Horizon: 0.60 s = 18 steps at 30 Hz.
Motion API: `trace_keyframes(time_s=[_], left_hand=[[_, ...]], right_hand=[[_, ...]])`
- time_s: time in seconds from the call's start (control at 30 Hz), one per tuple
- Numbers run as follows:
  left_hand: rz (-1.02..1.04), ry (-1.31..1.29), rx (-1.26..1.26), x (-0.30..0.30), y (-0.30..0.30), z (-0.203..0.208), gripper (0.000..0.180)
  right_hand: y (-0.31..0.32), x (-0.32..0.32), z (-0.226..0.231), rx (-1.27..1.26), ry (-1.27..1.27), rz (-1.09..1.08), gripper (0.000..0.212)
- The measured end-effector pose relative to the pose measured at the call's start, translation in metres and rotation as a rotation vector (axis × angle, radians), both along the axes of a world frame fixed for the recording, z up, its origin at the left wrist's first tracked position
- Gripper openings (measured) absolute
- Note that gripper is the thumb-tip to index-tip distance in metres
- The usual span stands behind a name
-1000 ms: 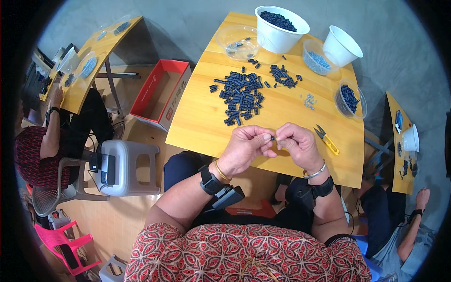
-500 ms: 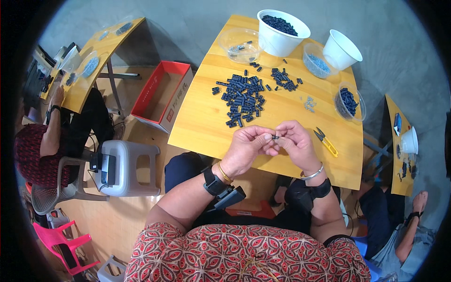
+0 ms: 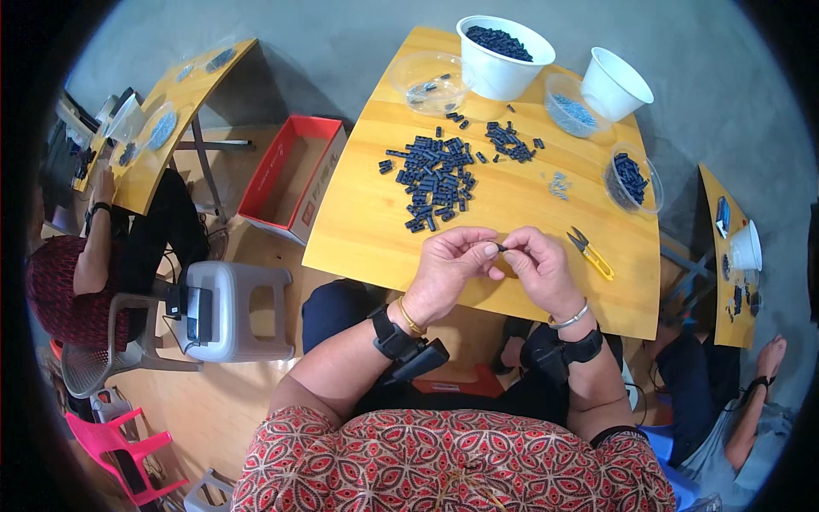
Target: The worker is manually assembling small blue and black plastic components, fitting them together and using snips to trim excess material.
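The table [image 3: 367, 222] is honey-yellow wood, and on it lies a heap of dark navy parts [image 3: 433, 177], with yellow-handled snips [image 3: 590, 253] toward its right edge. At the table's far edge stand two white bowls, one [image 3: 503, 55] filled with the same dark navy, the other [image 3: 616, 83] plain, and between them a clear dish [image 3: 565, 94] of pale blue-grey bits. Left of the table sits a red box [image 3: 294, 175] with a pale inside, and nearer than the table shows a red sleeve [image 3: 444, 465] patterned with white-and-dark petal rings.

Both hands, left [image 3: 450, 269] and right [image 3: 537, 264], close together, fingertips pinched and meeting.
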<state>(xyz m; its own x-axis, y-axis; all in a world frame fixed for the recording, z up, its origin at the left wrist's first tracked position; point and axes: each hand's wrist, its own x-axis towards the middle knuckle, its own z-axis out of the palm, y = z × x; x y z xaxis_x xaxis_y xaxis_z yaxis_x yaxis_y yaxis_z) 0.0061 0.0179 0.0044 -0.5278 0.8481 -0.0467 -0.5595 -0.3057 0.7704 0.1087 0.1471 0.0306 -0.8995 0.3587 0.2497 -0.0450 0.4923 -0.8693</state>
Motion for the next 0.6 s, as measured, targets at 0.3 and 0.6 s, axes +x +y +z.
trace_keyframes(time_s=[0.3,0.6], left_hand=[[0.287,1.069,-0.172,0.010,0.014,0.005,0.009],[0.289,1.480,-0.252,0.018,0.016,0.005,0.009]], right_hand=[[0.011,0.009,-0.013,0.445,0.119,-0.001,0.014],[0.020,0.027,0.005,0.521,-0.090,0.067,0.009]])
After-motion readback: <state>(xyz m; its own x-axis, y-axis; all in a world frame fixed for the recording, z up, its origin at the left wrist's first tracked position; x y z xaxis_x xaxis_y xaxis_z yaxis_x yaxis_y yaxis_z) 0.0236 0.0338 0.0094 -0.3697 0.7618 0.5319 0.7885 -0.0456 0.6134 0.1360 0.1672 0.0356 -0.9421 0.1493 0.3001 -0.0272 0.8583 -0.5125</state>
